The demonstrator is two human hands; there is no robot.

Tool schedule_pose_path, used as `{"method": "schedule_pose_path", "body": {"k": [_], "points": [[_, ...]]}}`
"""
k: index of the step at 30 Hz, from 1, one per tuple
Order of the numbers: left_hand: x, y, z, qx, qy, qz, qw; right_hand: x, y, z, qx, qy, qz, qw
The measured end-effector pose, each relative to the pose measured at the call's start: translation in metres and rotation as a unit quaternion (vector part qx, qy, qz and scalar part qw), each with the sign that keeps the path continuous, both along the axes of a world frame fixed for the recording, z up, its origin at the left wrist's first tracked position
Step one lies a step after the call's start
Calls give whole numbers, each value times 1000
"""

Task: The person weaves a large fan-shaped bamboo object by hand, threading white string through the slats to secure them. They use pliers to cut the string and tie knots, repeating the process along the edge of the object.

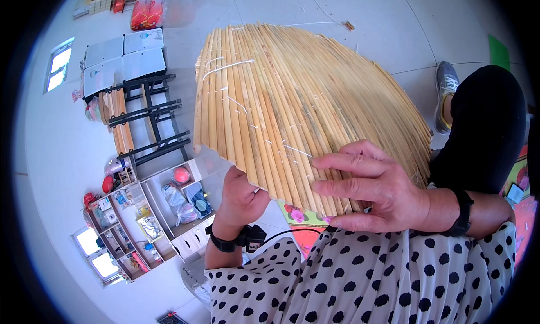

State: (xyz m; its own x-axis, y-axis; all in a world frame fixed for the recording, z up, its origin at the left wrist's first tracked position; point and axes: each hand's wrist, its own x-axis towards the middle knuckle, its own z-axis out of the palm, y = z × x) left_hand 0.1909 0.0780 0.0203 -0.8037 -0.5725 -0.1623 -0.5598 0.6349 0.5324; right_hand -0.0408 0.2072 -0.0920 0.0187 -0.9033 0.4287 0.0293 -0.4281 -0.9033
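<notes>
A fan-shaped mat of straw-coloured reed stalks (315, 93), laid side by side and stitched with white thread, spreads out in front of me. A longer loose thread (228, 68) lies over its upper left part. At the near left edge my left hand (242, 197) is closed on the mat, its fingers partly hidden by the stalks. My right hand (377, 183) rests on the near part with fingers spread, the fingertips touching the stalks by a short white thread (298, 151). Its thumb lies at the near edge.
On the left stand a shelf unit (152, 211) with bags and small goods, and folded tables (146, 116) with black legs. A red bag (149, 8) sits at the far left. A stalk scrap (349, 26) with thread lies on the tiled floor. My shoe (447, 93) is at right.
</notes>
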Motion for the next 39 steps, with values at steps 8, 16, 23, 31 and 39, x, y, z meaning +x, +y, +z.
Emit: {"method": "schedule_pose_path", "body": {"k": [8,16,23,31,39], "points": [[-3,-2,5,18,-10,-12,1000,-1,-1,1,2,7,1,1000],[-2,-3,3,20,6,-18,1000,-2,-1,2,-11,27,-2,1000],[-6,0,0,-7,28,-15,999,-4,0,7,-10,38,3,999],[-19,1,-9,-35,90,-33,995,-12,-1,11,-18,56,-4,998],[-43,-8,-10,20,154,-55,986,-31,1,20,-31,126,-13,991]]}}
